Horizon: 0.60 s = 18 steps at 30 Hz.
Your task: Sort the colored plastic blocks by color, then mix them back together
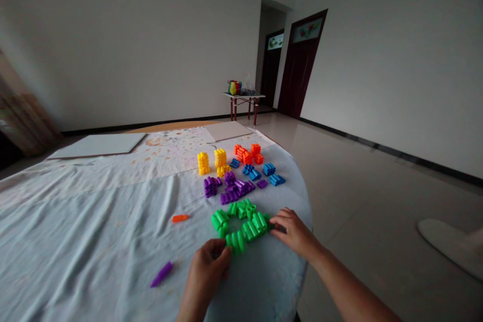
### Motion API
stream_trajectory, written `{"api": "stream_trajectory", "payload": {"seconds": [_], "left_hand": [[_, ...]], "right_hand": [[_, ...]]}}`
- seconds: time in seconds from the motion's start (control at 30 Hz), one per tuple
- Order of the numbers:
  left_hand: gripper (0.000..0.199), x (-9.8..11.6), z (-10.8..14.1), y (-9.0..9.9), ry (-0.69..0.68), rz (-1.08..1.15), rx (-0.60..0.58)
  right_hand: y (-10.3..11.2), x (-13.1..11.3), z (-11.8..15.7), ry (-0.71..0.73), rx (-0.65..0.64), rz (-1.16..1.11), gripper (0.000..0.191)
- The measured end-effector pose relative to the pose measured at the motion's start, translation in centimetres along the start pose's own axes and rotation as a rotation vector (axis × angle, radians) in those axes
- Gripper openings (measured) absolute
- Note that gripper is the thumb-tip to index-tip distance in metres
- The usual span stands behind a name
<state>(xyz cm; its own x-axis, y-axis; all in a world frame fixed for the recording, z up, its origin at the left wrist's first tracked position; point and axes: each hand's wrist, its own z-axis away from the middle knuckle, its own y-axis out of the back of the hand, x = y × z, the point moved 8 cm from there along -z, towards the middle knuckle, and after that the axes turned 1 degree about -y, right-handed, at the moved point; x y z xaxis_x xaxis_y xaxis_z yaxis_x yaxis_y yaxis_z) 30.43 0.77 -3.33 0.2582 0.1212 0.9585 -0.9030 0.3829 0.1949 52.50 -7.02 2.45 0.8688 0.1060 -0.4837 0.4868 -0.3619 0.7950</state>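
Note:
Green plastic pieces (254, 226) lie in a rough ring near the table's right edge. My left hand (212, 261) is closed at the ring's near left end, its thumb and fingers pinched on a green piece. On the right side of the ring, my right hand (289, 229) has its fingertips together at another green piece. Just beyond the ring are purple pieces (237, 188), then blue pieces (253, 172), yellow stacks (203, 163) and orange pieces (243, 154).
A single orange piece (180, 218) and a purple pointed piece (162, 274) lie to the left on the tablecloth (113, 221). Two flat boards, one white (100, 145) and one pale (228, 131), rest at the back. A small table (245, 95) with bags stands farther off.

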Motion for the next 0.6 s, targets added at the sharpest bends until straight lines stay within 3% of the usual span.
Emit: {"api": "stream_trajectory", "payload": {"seconds": [0.2,0.4,0.6], "left_hand": [[0.036,1.1,0.2,-0.2,0.014,-0.170,0.013],[0.030,1.9,-0.1,-0.6,-0.049,-0.346,0.003],[0.028,2.6,0.0,-0.5,-0.052,-0.407,0.014]], "right_hand": [[1.5,-0.9,-1.2,-0.008,0.085,-0.133,0.017],[0.2,-3.1,-2.2,-0.042,0.037,-0.066,0.028],[1.4,-2.0,-1.8,-0.092,0.076,-0.070,0.031]]}}
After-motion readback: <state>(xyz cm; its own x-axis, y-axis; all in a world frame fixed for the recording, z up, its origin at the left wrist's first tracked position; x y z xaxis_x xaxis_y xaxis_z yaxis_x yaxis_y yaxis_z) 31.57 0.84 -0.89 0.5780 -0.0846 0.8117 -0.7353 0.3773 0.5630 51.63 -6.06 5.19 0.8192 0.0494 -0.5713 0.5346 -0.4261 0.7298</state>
